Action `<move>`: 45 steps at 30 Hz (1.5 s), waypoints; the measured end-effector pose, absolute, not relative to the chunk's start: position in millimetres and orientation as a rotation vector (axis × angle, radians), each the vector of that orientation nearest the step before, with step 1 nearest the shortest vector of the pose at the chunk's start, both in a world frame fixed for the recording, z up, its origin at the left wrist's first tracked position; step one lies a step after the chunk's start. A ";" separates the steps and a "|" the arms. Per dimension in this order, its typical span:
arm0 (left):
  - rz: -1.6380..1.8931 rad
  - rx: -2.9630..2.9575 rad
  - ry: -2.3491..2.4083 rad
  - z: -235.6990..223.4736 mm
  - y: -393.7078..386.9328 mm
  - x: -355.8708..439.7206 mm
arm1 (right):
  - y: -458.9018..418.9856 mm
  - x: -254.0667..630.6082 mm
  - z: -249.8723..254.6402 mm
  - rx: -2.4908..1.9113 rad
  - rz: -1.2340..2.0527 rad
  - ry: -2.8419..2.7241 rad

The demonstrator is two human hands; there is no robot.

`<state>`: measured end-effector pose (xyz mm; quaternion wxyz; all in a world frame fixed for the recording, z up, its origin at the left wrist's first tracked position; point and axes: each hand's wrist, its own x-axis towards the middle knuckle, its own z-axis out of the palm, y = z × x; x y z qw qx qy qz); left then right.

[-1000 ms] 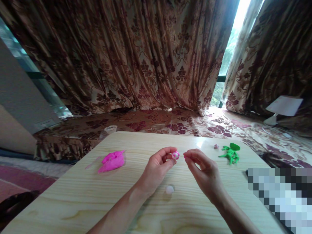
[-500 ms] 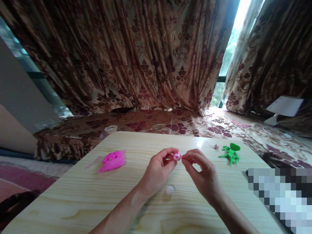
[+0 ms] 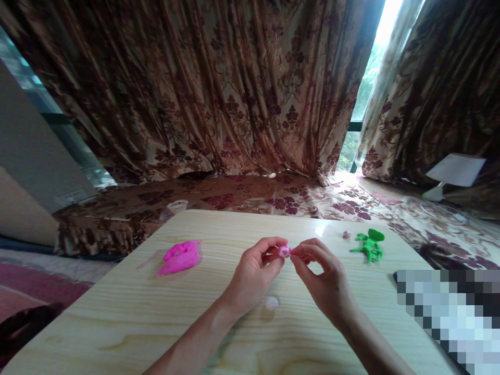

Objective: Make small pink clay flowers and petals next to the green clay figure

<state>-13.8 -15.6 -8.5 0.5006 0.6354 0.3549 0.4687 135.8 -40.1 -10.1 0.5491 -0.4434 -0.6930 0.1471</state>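
Between thumb and fingers my left hand (image 3: 255,271) holds a small white ball with pink spots (image 3: 285,251), which looks like modelling clay. My right hand (image 3: 322,268) is closed in a pinch at the ball's right side, its fingertips touching or nearly touching a bit of pink there. Whether a separate piece sits in that pinch is too small to make out. On the table below the hands lies a small round white piece (image 3: 271,303). A lump of bright pink clay (image 3: 179,258) rests to the left of my left hand.
A green clay figure (image 3: 369,246) and a tiny pinkish piece (image 3: 346,235) are on the wooden table (image 3: 128,317) at the right. A clear cup (image 3: 174,208) stands beyond the far left edge. A white lamp (image 3: 455,171) is at the far right, behind a blurred-out object.
Both hands keep nearly the same place. The spotted ball appears turned very slightly between the fingers.
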 end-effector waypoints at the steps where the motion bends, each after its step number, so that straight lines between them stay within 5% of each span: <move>1: 1.136 1.542 0.856 -9.0 -15.5 -13.8 | -40.1 135.8 -10.4 -1.055 0.348 -1.643; 29: 1.060 1.458 0.828 -6.6 -15.5 -15.8 | -43.0 135.8 -7.8 -1.045 0.288 -1.603; 45: 1.060 2.179 1.182 -28.6 -0.9 -29.5 | -29.8 139.4 -23.7 -1.100 0.679 -1.337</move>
